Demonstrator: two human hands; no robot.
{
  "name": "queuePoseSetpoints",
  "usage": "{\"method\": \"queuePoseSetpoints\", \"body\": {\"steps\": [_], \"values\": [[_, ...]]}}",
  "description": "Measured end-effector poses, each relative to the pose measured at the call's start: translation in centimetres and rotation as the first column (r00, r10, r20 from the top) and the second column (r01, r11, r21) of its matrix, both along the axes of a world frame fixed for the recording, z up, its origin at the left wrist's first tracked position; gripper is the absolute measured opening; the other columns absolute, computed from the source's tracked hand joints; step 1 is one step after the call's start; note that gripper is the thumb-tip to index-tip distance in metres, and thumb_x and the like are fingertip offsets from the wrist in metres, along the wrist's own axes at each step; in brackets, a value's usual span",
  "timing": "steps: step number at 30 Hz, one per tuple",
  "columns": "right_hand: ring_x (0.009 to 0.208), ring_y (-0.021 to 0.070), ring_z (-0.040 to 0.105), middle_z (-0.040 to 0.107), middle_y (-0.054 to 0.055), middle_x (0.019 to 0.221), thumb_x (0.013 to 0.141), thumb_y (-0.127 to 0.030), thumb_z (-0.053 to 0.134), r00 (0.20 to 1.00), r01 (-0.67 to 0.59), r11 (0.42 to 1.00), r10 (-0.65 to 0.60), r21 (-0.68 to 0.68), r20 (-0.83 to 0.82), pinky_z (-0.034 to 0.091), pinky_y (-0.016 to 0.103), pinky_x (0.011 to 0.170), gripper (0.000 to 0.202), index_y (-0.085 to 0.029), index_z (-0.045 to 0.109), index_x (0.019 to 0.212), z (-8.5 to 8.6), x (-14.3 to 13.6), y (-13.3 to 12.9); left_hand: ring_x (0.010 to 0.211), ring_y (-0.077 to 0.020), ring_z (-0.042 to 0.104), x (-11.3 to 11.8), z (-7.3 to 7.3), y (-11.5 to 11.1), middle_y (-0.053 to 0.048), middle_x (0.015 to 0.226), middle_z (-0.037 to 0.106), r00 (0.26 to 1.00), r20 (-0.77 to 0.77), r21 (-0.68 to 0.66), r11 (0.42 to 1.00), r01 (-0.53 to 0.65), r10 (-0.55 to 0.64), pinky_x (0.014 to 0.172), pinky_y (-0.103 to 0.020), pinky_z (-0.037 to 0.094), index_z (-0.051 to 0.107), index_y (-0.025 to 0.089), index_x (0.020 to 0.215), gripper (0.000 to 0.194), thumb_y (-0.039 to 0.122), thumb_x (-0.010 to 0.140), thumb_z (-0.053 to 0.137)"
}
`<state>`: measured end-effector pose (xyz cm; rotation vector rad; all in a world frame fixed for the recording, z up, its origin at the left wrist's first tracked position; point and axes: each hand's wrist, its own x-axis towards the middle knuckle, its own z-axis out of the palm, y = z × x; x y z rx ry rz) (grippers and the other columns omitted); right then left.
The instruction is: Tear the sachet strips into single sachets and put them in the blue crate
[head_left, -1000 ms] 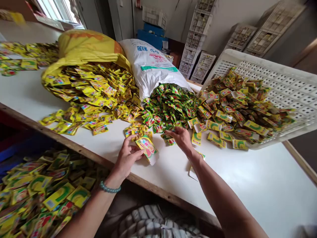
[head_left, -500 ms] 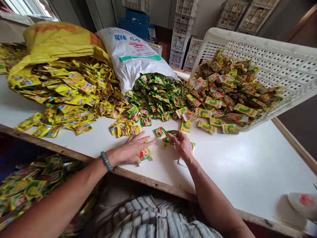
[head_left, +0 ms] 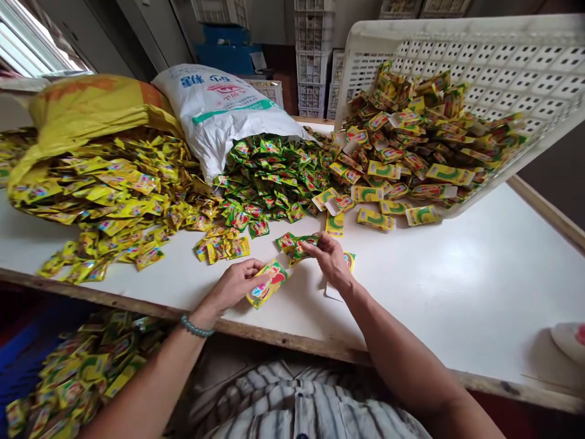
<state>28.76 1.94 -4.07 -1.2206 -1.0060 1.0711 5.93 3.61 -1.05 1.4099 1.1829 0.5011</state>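
My left hand [head_left: 240, 281], with a beaded bracelet at the wrist, grips a small yellow-green box [head_left: 269, 283] between thumb and fingers. Just right of it, my right hand [head_left: 329, 256] pinches green candy packets [head_left: 299, 247] at their right end. Beneath my right wrist another box [head_left: 348, 262] is partly covered. Several yellow packets [head_left: 223, 247] lie in a small group beyond my left hand. Behind both hands is a heap of green packets [head_left: 269, 177].
A yellow sack [head_left: 100, 103] and a white sack [head_left: 228, 103] spill packets on the white table [head_left: 434, 292]. A tipped white crate [head_left: 503, 79] spills boxes at right. Below the table's left edge, more boxes [head_left: 91, 366] fill a blue container [head_left: 27, 353].
My left hand, spread over the box before, has closed on it and lifted it. The green packets in my right hand have shifted slightly toward the box. The camera view has turned a little.
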Motion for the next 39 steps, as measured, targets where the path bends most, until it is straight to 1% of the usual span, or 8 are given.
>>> {"method": "queuePoseSetpoints", "body": {"steps": [4, 10, 17, 21, 25, 30, 35, 39], "values": [[0.063, 0.012, 0.045, 0.049, -0.004, 0.065, 0.067, -0.05, 0.076, 0.996, -0.088, 0.994, 0.089, 0.057, -0.007, 0.042, 0.026, 0.062, 0.039, -0.021, 0.05, 0.07, 0.4, 0.0, -0.3, 0.065, -0.0183, 0.067, 2.3, -0.4, -0.9, -0.003, 0.079, 0.074, 0.962, 0.231, -0.112, 0.986, -0.119, 0.143, 0.063, -0.028, 0.051, 0.06, 0.018, 0.085, 0.046, 0.049, 0.061, 0.083], [0.061, 0.0115, 0.045, 0.05, -0.005, 0.062, 0.061, -0.055, 0.076, 0.994, -0.104, 0.994, 0.103, -0.032, -0.026, 0.039, 0.025, 0.059, 0.043, -0.02, 0.051, 0.066, 1.1, 0.0, -0.5, 0.077, -0.0213, 0.072, 4.0, 0.8, -0.2, -0.008, 0.093, 0.077, 0.963, 0.263, -0.236, 0.972, 0.011, 0.053, 0.075, -0.033, 0.055, 0.063, 0.016, 0.098, 0.052, 0.037, 0.058, 0.088], [0.063, 0.0121, 0.045, 0.05, -0.004, 0.063, 0.059, -0.053, 0.078, 0.99, 0.116, 0.992, -0.119, -0.048, -0.075, 0.039, 0.025, 0.06, 0.045, -0.02, 0.049, 0.065, 1.1, 2.0, 0.3, 0.085, -0.02, 0.072, 6.2, -0.5, 1.6, -0.009, 0.102, 0.076, 0.897, 0.414, -0.317, 0.948, -0.02, 0.157, 0.082, -0.031, 0.056, 0.066, 0.015, 0.108, 0.059, 0.025, 0.055, 0.09], [0.061, 0.0116, 0.039, 0.042, -0.005, 0.06, 0.065, -0.056, 0.072, 0.984, 0.101, 0.993, -0.092, -0.053, 0.153, 0.035, 0.025, 0.058, 0.045, -0.021, 0.043, 0.061, 0.3, 2.6, 0.5, 0.087, -0.0222, 0.072, 6.6, -1.3, 2.0, -0.009, 0.104, 0.075, 0.9, 0.395, -0.284, 0.956, -0.07, 0.183, 0.082, -0.033, 0.056, 0.066, 0.015, 0.107, 0.059, 0.026, 0.054, 0.089], [0.061, 0.0118, 0.035, 0.039, -0.005, 0.062, 0.072, -0.056, 0.066, 0.936, 0.188, 0.982, -0.176, -0.013, 0.304, 0.031, 0.025, 0.058, 0.044, -0.022, 0.04, 0.062, -0.4, 1.9, 0.5, 0.087, -0.0239, 0.072, 6.8, -1.6, 2.0, -0.009, 0.101, 0.076, 0.93, 0.356, -0.277, 0.961, 0.01, 0.093, 0.084, -0.036, 0.056, 0.066, 0.015, 0.113, 0.065, 0.031, 0.054, 0.09], [0.065, 0.0129, 0.04, 0.043, -0.004, 0.065, 0.071, -0.055, 0.068, 0.966, 0.163, 0.987, -0.16, 0.003, 0.204, 0.036, 0.026, 0.06, 0.04, -0.022, 0.047, 0.066, 0.1, 1.3, 0.5, 0.09, -0.0234, 0.072, 6.8, -1.7, 1.9, -0.008, 0.102, 0.076, 0.929, 0.37, -0.291, 0.952, 0.094, 0.021, 0.085, -0.033, 0.055, 0.067, 0.016, 0.115, 0.062, 0.032, 0.059, 0.088], [0.071, 0.0156, 0.053, 0.058, 0.0, 0.074, 0.063, -0.053, 0.076, 0.983, 0.116, 0.992, -0.121, -0.041, -0.136, 0.045, 0.029, 0.07, 0.041, -0.021, 0.054, 0.075, 1.8, 2.0, 0.4, 0.088, -0.0206, 0.072, 6.4, -1.9, 1.9, -0.008, 0.104, 0.075, 0.882, 0.467, -0.342, 0.933, 0.11, 0.067, 0.083, -0.03, 0.055, 0.065, 0.02, 0.12, 0.062, 0.028, 0.063, 0.086], [0.066, 0.0144, 0.05, 0.054, -0.002, 0.068, 0.066, -0.052, 0.074, 0.998, 0.052, 0.997, -0.053, -0.061, -0.014, 0.043, 0.028, 0.066, 0.04, -0.021, 0.049, 0.068, 2.0, 2.7, 0.2, 0.088, -0.0211, 0.072, 6.1, -1.5, 1.8, -0.008, 0.105, 0.075, 0.872, 0.479, -0.308, 0.95, 0.06, 0.101, 0.082, -0.031, 0.056, 0.066, 0.02, 0.118, 0.06, 0.029, 0.061, 0.086]]}}
